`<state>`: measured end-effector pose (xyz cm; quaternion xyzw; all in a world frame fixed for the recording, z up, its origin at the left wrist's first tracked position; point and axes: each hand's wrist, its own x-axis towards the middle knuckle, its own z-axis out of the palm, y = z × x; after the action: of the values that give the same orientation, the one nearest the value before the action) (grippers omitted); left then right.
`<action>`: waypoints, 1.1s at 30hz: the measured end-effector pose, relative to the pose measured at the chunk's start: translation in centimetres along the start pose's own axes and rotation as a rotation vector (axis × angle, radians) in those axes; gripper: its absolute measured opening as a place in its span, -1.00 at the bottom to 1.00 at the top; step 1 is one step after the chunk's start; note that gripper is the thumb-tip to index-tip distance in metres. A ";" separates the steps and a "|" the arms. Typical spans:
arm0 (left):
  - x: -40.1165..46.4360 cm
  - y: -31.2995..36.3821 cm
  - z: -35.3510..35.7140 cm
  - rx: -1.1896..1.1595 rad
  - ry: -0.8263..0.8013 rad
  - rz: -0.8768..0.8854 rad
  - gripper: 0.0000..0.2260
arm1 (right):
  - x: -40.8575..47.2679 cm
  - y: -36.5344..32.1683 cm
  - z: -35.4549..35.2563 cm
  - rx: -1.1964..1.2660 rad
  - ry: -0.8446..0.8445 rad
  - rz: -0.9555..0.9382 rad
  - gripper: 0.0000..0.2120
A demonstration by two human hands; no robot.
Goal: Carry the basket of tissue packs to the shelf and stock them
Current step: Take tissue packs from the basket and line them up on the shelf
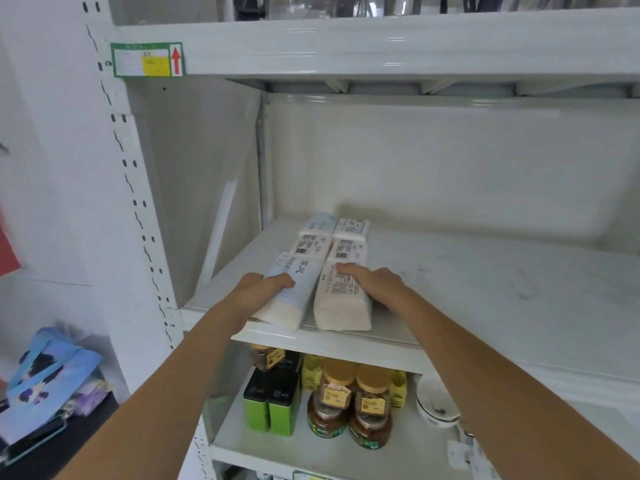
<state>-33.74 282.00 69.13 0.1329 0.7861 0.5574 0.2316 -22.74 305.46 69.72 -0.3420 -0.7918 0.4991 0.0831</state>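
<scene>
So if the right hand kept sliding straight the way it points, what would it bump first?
The right hand already rests on the front right pack. Pushed on toward the back, that pack would probably meet the pack behind it first; they look close, but depth is unclear.

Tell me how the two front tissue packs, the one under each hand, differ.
The left front pack has a pale blue wrapper with large characters on top; the right front pack is white with small printed text and a barcode-like label. The left front pack angles slightly leftward and its near end overhangs the shelf edge; the right front pack lies straighter. The left hand grips its pack's side; the right hand rests on top. Both lie flat, side by side.
</scene>
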 end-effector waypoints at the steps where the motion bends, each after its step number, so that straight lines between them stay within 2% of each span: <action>1: 0.3 0.0 0.1 0.004 0.006 -0.002 -0.57 | 0.2 0.0 -0.1 -0.025 0.008 -0.006 -0.20; 5: 1.3 0.0 0.7 0.019 0.017 -0.012 -0.62 | 1.0 0.1 -0.6 -0.121 0.020 -0.035 -0.19; 8: 1.8 0.2 1.1 0.019 0.008 -0.030 -0.61 | 1.8 -0.1 -0.8 -0.167 0.021 -0.036 -0.11; 12: 2.2 0.9 1.0 -0.002 -0.003 -0.066 -0.64 | 2.4 -0.1 -0.7 -0.179 0.022 -0.028 -0.13; 17: 2.1 0.8 1.3 -0.035 0.005 -0.053 -0.48 | 2.5 -0.2 -0.8 -0.138 0.033 -0.009 -0.11; 21: 1.3 0.1 1.3 -0.052 0.023 0.061 -0.42 | 1.4 -0.3 -0.6 -0.094 0.011 0.001 -0.04; 25: -1.1 -1.4 1.3 0.064 0.198 0.246 -0.30 | 0.0 -0.1 -0.2 -0.107 0.142 0.012 0.09; 28: -3.5 -4.0 0.8 0.074 0.233 0.426 -0.41 | -1.1 0.3 0.3 -0.043 0.261 0.012 0.02; 30: -5.0 -6.3 -0.2 0.082 0.246 0.530 -0.52 | -2.1 1.4 1.2 -0.001 0.400 -0.015 0.00; 33: -7.0 -10.7 -2.0 0.073 0.283 0.628 -0.67 | -4.7 3.7 2.8 0.017 0.635 -0.271 -0.23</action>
<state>-28.22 273.39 61.18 0.2978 0.7507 0.5859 -0.0675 -18.85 301.44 66.20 -0.3711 -0.7606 0.3588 0.3938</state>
